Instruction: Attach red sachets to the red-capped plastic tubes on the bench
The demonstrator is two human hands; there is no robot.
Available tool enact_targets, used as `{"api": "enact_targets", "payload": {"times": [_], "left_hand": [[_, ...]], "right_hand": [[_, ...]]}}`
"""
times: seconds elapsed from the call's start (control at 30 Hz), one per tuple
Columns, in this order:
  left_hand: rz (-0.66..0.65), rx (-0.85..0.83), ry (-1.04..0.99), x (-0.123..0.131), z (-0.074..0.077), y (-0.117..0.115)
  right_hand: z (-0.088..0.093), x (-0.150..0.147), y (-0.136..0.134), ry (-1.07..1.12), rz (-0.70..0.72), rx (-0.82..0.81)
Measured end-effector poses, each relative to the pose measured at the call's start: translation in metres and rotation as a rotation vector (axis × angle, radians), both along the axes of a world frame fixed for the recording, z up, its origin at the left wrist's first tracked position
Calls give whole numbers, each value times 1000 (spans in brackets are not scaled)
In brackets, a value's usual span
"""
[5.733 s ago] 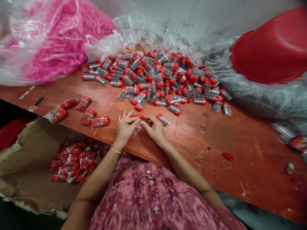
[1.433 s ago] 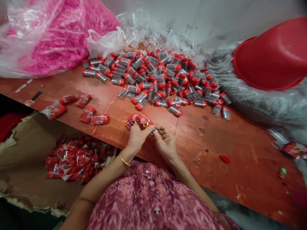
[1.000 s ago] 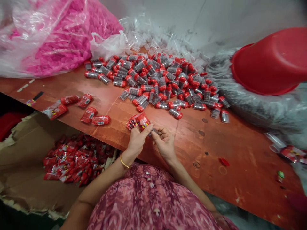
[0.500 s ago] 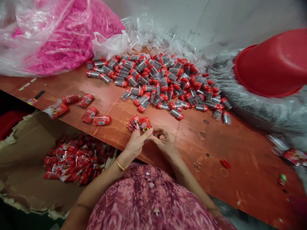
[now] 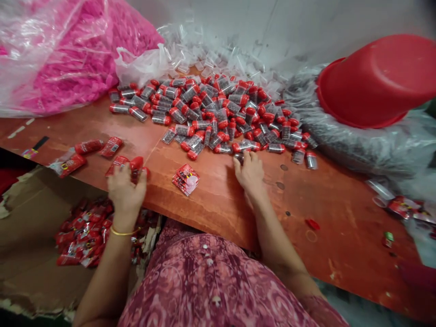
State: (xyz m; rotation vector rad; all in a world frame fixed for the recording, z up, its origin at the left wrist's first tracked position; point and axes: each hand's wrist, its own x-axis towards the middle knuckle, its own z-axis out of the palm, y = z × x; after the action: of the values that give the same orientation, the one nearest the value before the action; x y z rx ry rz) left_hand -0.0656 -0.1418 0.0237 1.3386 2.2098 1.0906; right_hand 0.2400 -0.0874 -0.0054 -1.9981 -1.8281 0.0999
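Head view: the left hand [image 5: 126, 195] is closed around a red-wrapped bottle [image 5: 136, 168] left of a small stack of red packets [image 5: 185, 179] on the table [image 5: 218, 213]; the right hand [image 5: 250, 175], right of the stack, touches the red-capped bottles [image 5: 211, 120], its hold unclear. A careless sweep could scatter bottles or knock packets toward the cardboard box [image 5: 34, 236]

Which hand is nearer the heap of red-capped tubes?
The right hand is nearer, touching the front edge of the heap of red-capped tubes; the left hand is farther away, over red packs.
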Motion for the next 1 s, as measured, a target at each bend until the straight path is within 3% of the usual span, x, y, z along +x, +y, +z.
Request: {"api": "enact_targets", "payload": {"times": [0.07, 0.17, 0.27, 0.4, 0.47, 0.57, 0.67, 0.83, 1.0], "left_hand": [[-17, -30, 197, -24, 5, -3], [37, -64, 333, -35, 13, -7], [-29, 10, 407, -11, 12, -3], [-417, -14, 395, 46, -10, 10], [-524, -54, 392, 67, -24, 16], [-547, -70, 388, 81, -39, 20], [-515, -21, 353, 80, -44, 20], [-438, 31, 185, 76, -40, 18], [-432, 133, 25, 88, -24, 11]], "right_hand": [[-5, 12, 3, -111, 60, -80], [-8, 13, -10, -158, 300, -126], [-7, 2, -34, -166, 425, -132], [-10, -17, -57, -170, 308, -33], [-11, -25, -62, -129, 268, 24], [-11, -35, -64, -53, 312, 80], [-7, -44, -64, 24, 394, 119], [2, -63, -57, 293, 415, 47], [-1, -81, -39, 887, 307, -198]]}}
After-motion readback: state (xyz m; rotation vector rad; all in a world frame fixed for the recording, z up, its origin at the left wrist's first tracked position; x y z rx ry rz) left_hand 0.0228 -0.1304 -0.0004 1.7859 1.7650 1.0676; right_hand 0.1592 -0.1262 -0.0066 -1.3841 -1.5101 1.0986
